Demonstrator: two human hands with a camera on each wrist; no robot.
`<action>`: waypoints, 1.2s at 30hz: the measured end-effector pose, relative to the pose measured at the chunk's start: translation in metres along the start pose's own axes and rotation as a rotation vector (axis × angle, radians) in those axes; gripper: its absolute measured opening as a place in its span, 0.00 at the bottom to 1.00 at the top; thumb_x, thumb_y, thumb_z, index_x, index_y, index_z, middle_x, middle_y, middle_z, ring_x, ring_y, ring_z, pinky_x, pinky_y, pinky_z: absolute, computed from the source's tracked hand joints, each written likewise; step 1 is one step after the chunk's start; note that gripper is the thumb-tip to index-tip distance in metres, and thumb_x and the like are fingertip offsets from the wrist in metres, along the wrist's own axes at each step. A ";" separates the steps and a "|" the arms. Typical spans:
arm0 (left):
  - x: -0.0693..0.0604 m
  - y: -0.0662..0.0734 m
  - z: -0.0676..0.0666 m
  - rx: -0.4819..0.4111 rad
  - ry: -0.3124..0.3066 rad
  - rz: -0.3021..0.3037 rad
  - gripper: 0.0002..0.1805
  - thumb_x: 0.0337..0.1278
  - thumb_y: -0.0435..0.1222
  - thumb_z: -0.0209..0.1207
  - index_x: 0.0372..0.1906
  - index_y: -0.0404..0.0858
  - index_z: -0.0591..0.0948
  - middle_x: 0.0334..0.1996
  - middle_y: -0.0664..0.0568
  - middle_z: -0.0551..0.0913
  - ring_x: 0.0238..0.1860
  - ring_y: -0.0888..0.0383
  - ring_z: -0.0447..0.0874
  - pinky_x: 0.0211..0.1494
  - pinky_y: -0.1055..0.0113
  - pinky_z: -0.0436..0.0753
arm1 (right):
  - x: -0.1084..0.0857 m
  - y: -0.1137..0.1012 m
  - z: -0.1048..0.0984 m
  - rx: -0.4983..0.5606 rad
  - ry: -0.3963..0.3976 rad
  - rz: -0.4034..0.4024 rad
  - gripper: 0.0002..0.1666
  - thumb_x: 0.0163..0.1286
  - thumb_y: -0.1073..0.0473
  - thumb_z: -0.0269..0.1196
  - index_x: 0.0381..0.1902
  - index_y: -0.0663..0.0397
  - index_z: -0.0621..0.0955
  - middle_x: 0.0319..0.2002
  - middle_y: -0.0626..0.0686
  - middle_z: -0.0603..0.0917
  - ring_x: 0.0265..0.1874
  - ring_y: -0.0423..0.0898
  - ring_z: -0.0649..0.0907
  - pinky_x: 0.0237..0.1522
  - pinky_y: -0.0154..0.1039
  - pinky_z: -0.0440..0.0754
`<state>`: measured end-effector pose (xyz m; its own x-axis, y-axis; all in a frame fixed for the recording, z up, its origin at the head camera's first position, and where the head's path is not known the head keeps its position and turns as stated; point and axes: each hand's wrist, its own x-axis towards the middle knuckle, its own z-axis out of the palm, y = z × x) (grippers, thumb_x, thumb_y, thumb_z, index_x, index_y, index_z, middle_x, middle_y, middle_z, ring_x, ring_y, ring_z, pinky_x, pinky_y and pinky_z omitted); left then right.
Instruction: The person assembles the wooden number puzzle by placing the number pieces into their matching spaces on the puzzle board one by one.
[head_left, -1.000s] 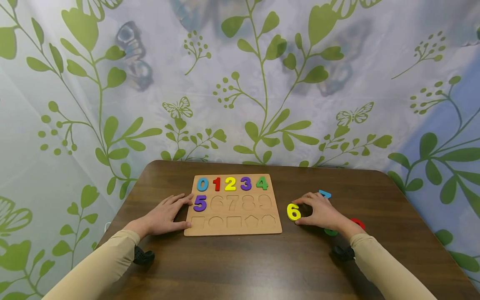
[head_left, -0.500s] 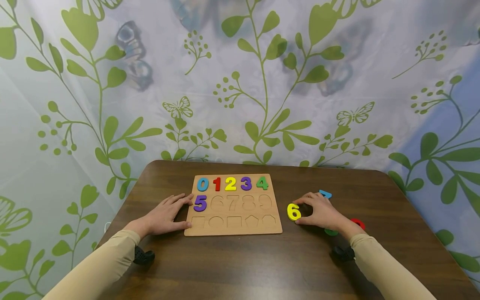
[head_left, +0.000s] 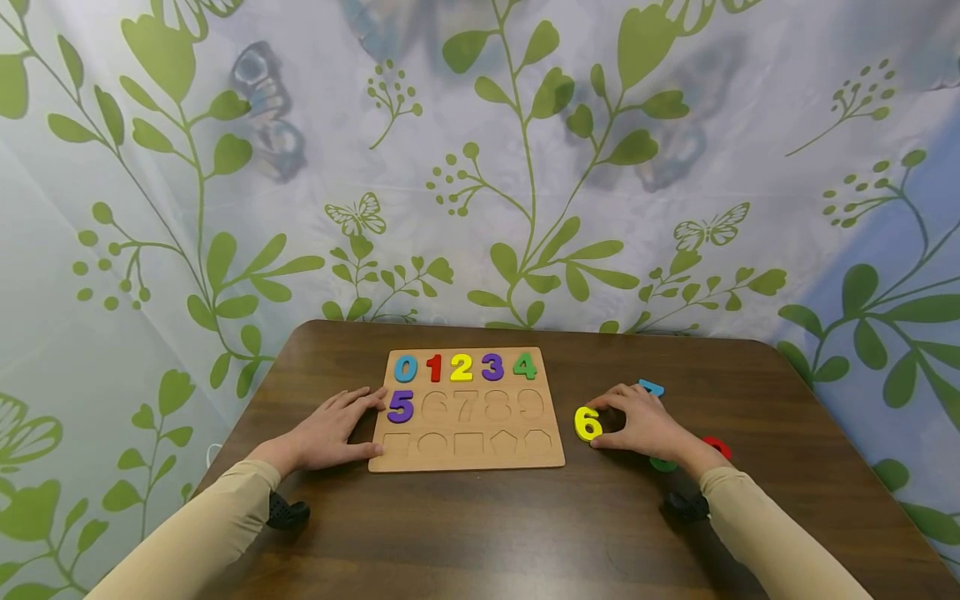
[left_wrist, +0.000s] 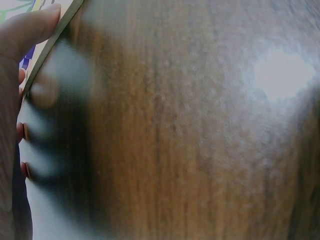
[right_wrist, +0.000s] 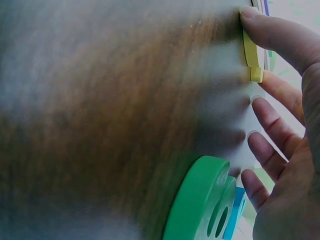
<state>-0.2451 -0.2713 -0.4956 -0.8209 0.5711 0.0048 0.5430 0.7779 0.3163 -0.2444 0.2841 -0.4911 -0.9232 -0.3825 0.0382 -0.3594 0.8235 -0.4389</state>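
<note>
Board [head_left: 468,426]: 0 [head_left: 398,368], 1 [head_left: 434,368], 2 [head_left: 462,370], 3 [head_left: 495,367], 4 [head_left: 527,365] and 5 [head_left: 402,408] are in; I'd call 6–9 and the shape row still to do
6 [head_left: 580,425]: yellow, chunky, just right of the board, can't tell if it's lifted
Right hand [head_left: 641,423]: pinching the 6, thumb and finger
Left hand [head_left: 330,432]: loosely spread at the board's left edge
Strays: blue piece [head_left: 651,388], green piece [head_left: 663,465], red piece [head_left: 718,447], all partly hidden from my head view
</note>
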 end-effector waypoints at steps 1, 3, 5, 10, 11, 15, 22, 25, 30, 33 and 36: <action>0.000 0.000 0.000 0.001 -0.002 -0.002 0.44 0.59 0.70 0.57 0.70 0.45 0.72 0.80 0.51 0.58 0.79 0.40 0.52 0.77 0.37 0.51 | 0.000 0.000 0.000 -0.001 0.000 0.001 0.38 0.51 0.31 0.77 0.57 0.41 0.85 0.52 0.47 0.80 0.53 0.52 0.71 0.54 0.60 0.70; 0.000 0.000 0.000 -0.001 -0.005 -0.005 0.44 0.59 0.70 0.57 0.70 0.45 0.72 0.80 0.51 0.58 0.79 0.40 0.52 0.77 0.37 0.51 | 0.000 0.000 0.000 -0.002 -0.001 0.002 0.39 0.51 0.31 0.77 0.57 0.41 0.85 0.51 0.46 0.80 0.52 0.51 0.71 0.54 0.60 0.70; 0.000 0.000 -0.001 -0.004 -0.007 -0.003 0.44 0.59 0.70 0.57 0.70 0.45 0.72 0.80 0.51 0.58 0.79 0.39 0.52 0.77 0.37 0.51 | 0.000 0.000 -0.001 -0.005 -0.001 0.000 0.39 0.51 0.30 0.77 0.57 0.41 0.85 0.50 0.46 0.80 0.52 0.51 0.71 0.53 0.60 0.70; -0.001 0.001 -0.001 -0.012 0.005 0.016 0.42 0.61 0.67 0.59 0.70 0.43 0.73 0.80 0.48 0.59 0.78 0.38 0.53 0.76 0.36 0.52 | 0.001 0.000 -0.001 -0.011 0.003 -0.010 0.39 0.52 0.29 0.76 0.57 0.41 0.85 0.47 0.44 0.79 0.49 0.49 0.71 0.50 0.58 0.69; -0.001 0.001 -0.001 -0.012 0.007 0.018 0.42 0.61 0.67 0.59 0.70 0.43 0.73 0.80 0.48 0.59 0.78 0.38 0.53 0.76 0.36 0.52 | 0.001 0.000 -0.001 -0.012 0.004 -0.011 0.39 0.52 0.29 0.76 0.57 0.41 0.85 0.47 0.44 0.79 0.49 0.49 0.71 0.50 0.57 0.69; -0.001 0.000 -0.001 -0.009 0.007 0.014 0.42 0.61 0.68 0.58 0.69 0.43 0.72 0.80 0.49 0.59 0.78 0.39 0.53 0.76 0.36 0.51 | 0.000 -0.001 -0.001 -0.013 0.011 -0.011 0.38 0.52 0.30 0.76 0.56 0.40 0.85 0.45 0.43 0.79 0.47 0.48 0.71 0.49 0.56 0.68; 0.000 0.000 0.000 -0.010 0.016 0.023 0.42 0.61 0.68 0.58 0.69 0.43 0.72 0.79 0.49 0.59 0.78 0.39 0.54 0.76 0.36 0.52 | 0.003 -0.005 -0.001 -0.043 0.025 -0.018 0.37 0.52 0.32 0.77 0.54 0.43 0.85 0.40 0.43 0.77 0.45 0.47 0.70 0.47 0.53 0.68; 0.000 0.000 -0.001 -0.010 0.020 0.032 0.41 0.61 0.67 0.58 0.69 0.43 0.73 0.79 0.48 0.60 0.78 0.38 0.54 0.76 0.36 0.53 | 0.007 -0.008 0.000 -0.059 0.046 -0.025 0.36 0.52 0.32 0.77 0.53 0.44 0.85 0.39 0.42 0.76 0.45 0.46 0.70 0.47 0.53 0.67; 0.000 0.000 -0.001 -0.004 0.019 0.034 0.41 0.62 0.67 0.58 0.69 0.43 0.72 0.79 0.47 0.60 0.78 0.38 0.55 0.75 0.35 0.54 | 0.015 -0.018 0.001 -0.056 0.073 -0.047 0.35 0.52 0.32 0.77 0.52 0.42 0.85 0.39 0.40 0.76 0.45 0.46 0.70 0.48 0.52 0.65; 0.000 0.000 -0.001 -0.001 0.020 0.035 0.41 0.62 0.67 0.58 0.69 0.43 0.72 0.79 0.47 0.60 0.78 0.37 0.55 0.75 0.35 0.55 | 0.021 -0.028 0.000 -0.044 0.079 -0.064 0.34 0.52 0.33 0.78 0.52 0.40 0.85 0.39 0.40 0.75 0.46 0.45 0.69 0.48 0.51 0.64; 0.000 0.001 -0.001 -0.002 0.019 0.033 0.42 0.62 0.67 0.58 0.69 0.43 0.72 0.79 0.48 0.60 0.78 0.38 0.55 0.75 0.35 0.54 | 0.027 -0.040 0.000 -0.022 0.090 -0.086 0.33 0.51 0.35 0.79 0.51 0.41 0.85 0.39 0.40 0.75 0.47 0.45 0.69 0.49 0.51 0.64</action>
<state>-0.2451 -0.2707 -0.4942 -0.8057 0.5914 0.0335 0.5696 0.7579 0.3180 -0.2552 0.2409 -0.4722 -0.8971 -0.4136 0.1552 -0.4394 0.7990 -0.4106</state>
